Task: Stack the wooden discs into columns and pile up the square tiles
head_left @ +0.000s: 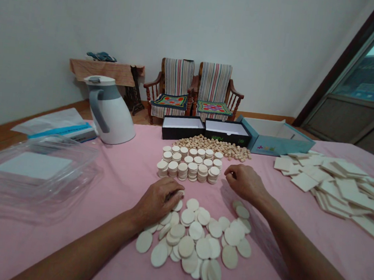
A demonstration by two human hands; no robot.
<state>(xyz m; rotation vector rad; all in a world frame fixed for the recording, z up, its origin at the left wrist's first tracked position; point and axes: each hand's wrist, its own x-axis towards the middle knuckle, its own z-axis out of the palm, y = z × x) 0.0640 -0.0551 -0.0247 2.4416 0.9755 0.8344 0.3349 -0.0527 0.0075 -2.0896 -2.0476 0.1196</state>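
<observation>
My left hand (160, 198) is closed, thumb and fingers pinched at a pale round wooden disc (181, 193) at the upper left edge of a loose pile of wooden discs (195, 231). My right hand (245, 182) is curled closed just right of the stacked discs (192, 171); its palm side is hidden, so I cannot make out whether anything is inside. The stacks stand upright in three rows, the nearest row the tallest. Behind them lies a heap of small wooden beads (213, 146).
Square wooden tiles (339, 185) are heaped on the right. Two black box trays (182, 133) and a light blue box (281, 146) line the far edge. On the left stand a white jug (117, 119), a blue-and-white packet (62, 130) and clear plastic containers (84, 165). Pink cloth (112, 248) covers the table.
</observation>
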